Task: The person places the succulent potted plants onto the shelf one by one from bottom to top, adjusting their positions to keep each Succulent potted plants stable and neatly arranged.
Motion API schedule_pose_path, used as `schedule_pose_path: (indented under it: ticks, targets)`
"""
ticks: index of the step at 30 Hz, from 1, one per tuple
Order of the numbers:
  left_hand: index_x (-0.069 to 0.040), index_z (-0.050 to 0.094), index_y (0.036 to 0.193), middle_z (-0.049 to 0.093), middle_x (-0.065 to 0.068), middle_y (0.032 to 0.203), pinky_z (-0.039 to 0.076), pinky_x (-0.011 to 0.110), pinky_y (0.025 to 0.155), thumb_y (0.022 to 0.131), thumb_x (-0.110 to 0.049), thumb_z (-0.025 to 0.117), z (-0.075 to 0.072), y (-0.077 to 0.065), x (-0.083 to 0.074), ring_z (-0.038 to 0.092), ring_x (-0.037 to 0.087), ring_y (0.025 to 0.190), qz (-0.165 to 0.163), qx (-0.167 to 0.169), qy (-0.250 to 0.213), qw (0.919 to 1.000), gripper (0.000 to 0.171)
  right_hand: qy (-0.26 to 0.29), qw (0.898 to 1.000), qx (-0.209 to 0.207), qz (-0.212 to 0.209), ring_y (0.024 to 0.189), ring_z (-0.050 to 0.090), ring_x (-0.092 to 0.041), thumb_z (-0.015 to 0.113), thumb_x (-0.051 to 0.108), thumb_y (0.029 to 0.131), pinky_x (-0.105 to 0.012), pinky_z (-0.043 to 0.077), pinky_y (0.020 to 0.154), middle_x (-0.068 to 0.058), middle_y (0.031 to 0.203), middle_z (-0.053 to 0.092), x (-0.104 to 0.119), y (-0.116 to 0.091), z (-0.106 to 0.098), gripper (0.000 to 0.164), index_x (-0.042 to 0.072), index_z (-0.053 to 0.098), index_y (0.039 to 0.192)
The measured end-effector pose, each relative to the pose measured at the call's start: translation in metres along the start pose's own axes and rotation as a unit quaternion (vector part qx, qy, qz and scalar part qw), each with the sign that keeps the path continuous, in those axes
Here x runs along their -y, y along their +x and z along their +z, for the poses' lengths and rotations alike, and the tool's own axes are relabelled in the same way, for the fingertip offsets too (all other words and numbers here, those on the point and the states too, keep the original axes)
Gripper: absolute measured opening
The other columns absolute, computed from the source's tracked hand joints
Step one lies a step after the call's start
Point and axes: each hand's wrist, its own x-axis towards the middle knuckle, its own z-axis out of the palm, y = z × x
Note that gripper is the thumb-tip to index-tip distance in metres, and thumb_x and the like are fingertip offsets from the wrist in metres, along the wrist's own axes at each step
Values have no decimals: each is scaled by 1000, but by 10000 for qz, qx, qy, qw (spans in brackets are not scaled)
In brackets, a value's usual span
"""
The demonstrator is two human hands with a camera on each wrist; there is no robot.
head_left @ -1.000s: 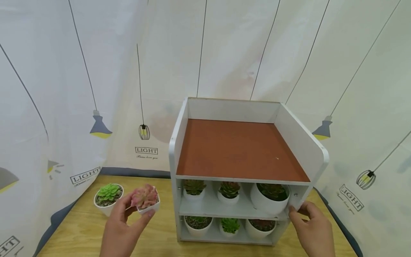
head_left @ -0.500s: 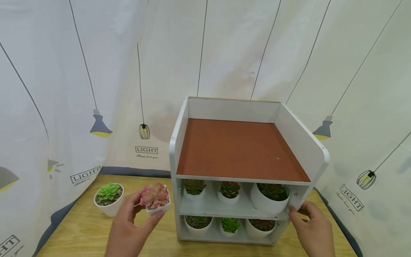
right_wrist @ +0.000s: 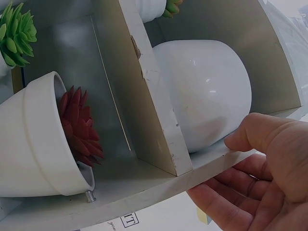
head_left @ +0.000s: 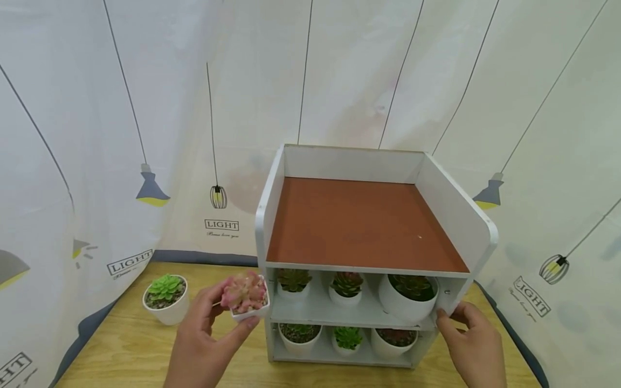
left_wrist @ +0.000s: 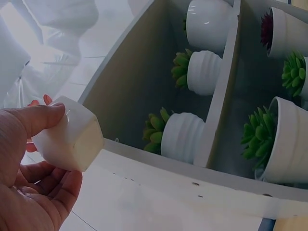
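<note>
A pink succulent in a small white square pot (head_left: 248,296) is pinched between the thumb and fingers of my left hand (head_left: 201,328), just left of the shelf unit's front. In the left wrist view the base of that pot (left_wrist: 72,134) faces the camera. My right hand (head_left: 470,337) grips the right side panel of the white shelf unit (right_wrist: 207,168), thumb inside and fingers outside. Close by that thumb stands a large round white pot (right_wrist: 207,91) on the middle shelf. Two smaller potted succulents (head_left: 293,283) (head_left: 346,288) share this shelf.
The lower shelf holds three potted plants, among them a small green succulent (head_left: 347,338) and a red one (right_wrist: 79,127). Another green succulent in a white pot (head_left: 166,302) stands on the wooden table (head_left: 116,350) at left. A brown board (head_left: 364,223) forms the unit's top.
My left hand has carried the pink succulent rightward, up to the shelf unit's left edge. The right hand keeps its hold on the side panel.
</note>
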Motion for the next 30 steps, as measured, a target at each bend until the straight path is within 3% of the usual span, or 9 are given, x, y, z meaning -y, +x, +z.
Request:
schedule_pose_path:
  ticks: [5, 14, 17, 21, 27, 30]
  targets:
    - [-20, 56, 145, 59, -6, 136, 50, 8, 99, 84, -27, 88, 3, -1, -6, 58, 3, 119, 252, 24, -118, 9996, 69, -15, 10000, 36, -10, 126, 60, -44, 62, 30, 104, -56, 60, 95, -25, 139, 62, 0, 1, -1, 41, 3, 62, 134]
    - [-19, 59, 143, 61, -7, 134, 53, 12, 98, 81, -14, 90, 14, -2, -15, 58, 1, 118, 1402, -4, -228, 9899, 70, 46, 10000, 81, 33, 126, 60, -43, 62, 33, 104, -56, 59, 96, -24, 141, 62, -1, 3, 0, 44, 4, 61, 137]
    - [-20, 59, 144, 61, -9, 136, 55, 15, 97, 80, -16, 91, 19, -2, -20, 58, 1, 119, 1604, 36, -183, 9869, 71, 68, 9999, 92, 58, 127, 59, -43, 62, 33, 104, -57, 58, 98, -24, 141, 61, -2, 3, 0, 45, 4, 60, 138]
    - [-20, 60, 143, 61, -9, 135, 57, 21, 97, 80, -19, 91, 25, -3, -25, 59, 3, 118, 1634, 134, -197, 9863, 70, 73, 9998, 130, 128, 127, 59, -43, 62, 34, 104, -57, 58, 98, -25, 141, 61, -3, 3, 0, 47, 3, 59, 139]
    - [-28, 60, 140, 62, -12, 133, 60, 30, 99, 81, -30, 90, 31, -3, -38, 61, 5, 115, 1241, 460, -311, 9907, 66, 50, 9997, 148, 166, 127, 58, -45, 62, 35, 104, -57, 58, 98, -27, 139, 61, -3, 5, 1, 48, 1, 59, 138]
    - [-31, 60, 140, 61, -14, 135, 60, 32, 99, 82, -33, 90, 33, 0, -44, 61, 5, 117, 1270, 533, -289, 9900, 66, 50, 9998, 117, 128, 127, 58, -45, 62, 34, 104, -57, 58, 98, -27, 140, 61, -2, 6, 0, 47, 1, 59, 138]
